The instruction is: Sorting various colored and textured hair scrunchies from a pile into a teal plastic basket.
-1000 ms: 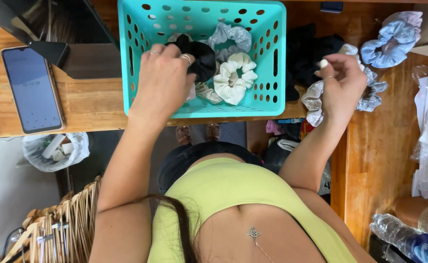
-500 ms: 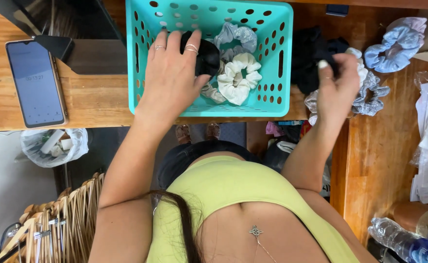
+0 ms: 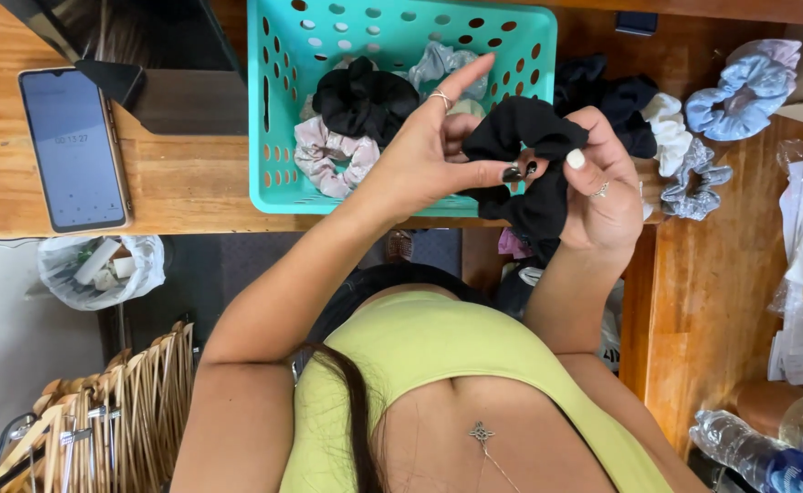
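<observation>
While raised above the front edge of the teal basket (image 3: 269,137), both hands joined on one black scrunchie (image 3: 524,164). Left hand (image 3: 424,160): palm turned inward, index finger extended upward, thumb and lower fingers pinching the fabric's left side. Right hand (image 3: 602,192): fingers curled, gripping the right side from behind. Scrunchie held in the air, between the hands. In basket: black, pink, grey scrunchies. On wooden table (image 3: 182,183): phone (image 3: 73,151), loose scrunchies at right.
</observation>
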